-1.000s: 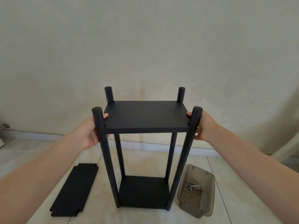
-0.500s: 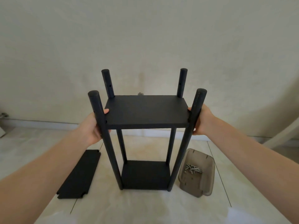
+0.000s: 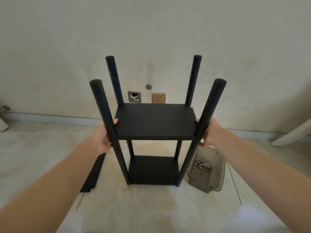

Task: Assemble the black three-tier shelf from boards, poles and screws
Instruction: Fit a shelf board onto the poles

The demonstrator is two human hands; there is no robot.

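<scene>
The black shelf frame stands upright on the floor: four poles, with a bottom board fixed low between them. A second black board lies level between the poles about halfway up. My left hand grips its left end, thumb on top, behind the front left pole. My right hand grips its right end, behind the front right pole. A third loose board lies flat on the floor to the left, partly hidden by my left arm. Screws lie in a beige plastic tray.
The tray sits on the floor right of the frame's base. A wall with a socket and an open wall box stands close behind. A white slanted object leans at the right. Pale tiled floor lies in front.
The middle board has slid down the poles in both hands, so the pole tops now stand well above it. The view has tilted down, showing the socket on the wall.
</scene>
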